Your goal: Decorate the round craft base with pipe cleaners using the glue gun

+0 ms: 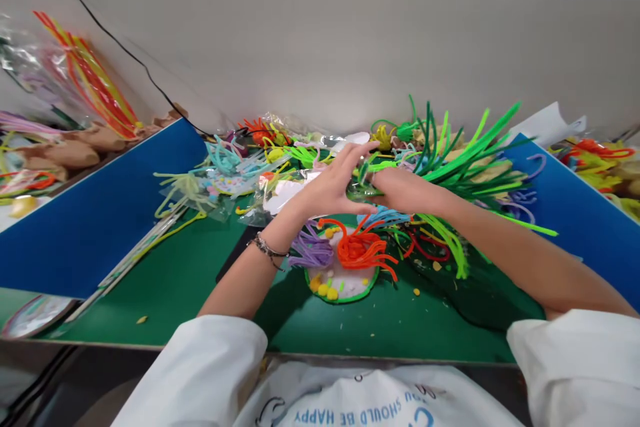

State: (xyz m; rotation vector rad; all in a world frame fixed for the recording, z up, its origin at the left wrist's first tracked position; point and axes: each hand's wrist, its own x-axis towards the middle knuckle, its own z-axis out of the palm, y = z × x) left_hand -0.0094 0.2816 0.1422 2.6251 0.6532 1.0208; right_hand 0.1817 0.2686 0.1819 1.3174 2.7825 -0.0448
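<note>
My left hand [336,181] is over the middle of the green table, its fingers stretched forward and its thumb apart. Against it, my right hand [393,187] has its fingers bent around a shiny clear plastic bag [364,179] with green in it; the fingertips are partly hidden. Below both hands lies a round white piece [347,283] with a green fuzzy rim. It bears a purple pipe-cleaner bundle [313,248], an orange one [359,250] and several yellow pompoms [323,290].
Blue dividers stand at the left [100,213] and right [583,213]. Long green pipe cleaners [465,163] heap at the right rear. Bagged light-blue and yellow pieces [235,163] lie left of centre, near thin pale sticks [135,253]. A black cable [125,47] hangs down the back panel.
</note>
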